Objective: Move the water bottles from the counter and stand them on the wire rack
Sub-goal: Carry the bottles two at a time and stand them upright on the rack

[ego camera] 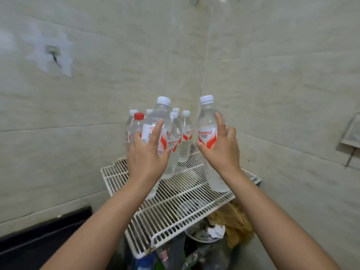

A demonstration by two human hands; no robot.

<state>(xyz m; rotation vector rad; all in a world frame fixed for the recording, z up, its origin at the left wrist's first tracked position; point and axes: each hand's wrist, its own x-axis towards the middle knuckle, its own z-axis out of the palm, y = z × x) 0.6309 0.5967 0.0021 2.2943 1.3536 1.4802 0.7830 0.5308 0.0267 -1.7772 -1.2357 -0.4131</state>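
A white wire rack (171, 209) juts from the tiled corner. Several clear water bottles with red-and-white labels stand at its back, among them one with a red cap (138, 116). My left hand (147, 154) grips a white-capped bottle (162, 114) by its label, upright over the rack's left part. My right hand (221, 147) holds another white-capped bottle (207, 121) upright at the rack's right edge, with its base near the wires. Whether either base touches the rack is hidden by my arms.
Tiled walls close the corner behind and to the right. A dark counter edge (44, 234) lies at lower left. Under the rack sit bags, crumpled paper (217, 230) and rubbish. The rack's front half holds nothing. A small frame (352, 131) hangs on the right wall.
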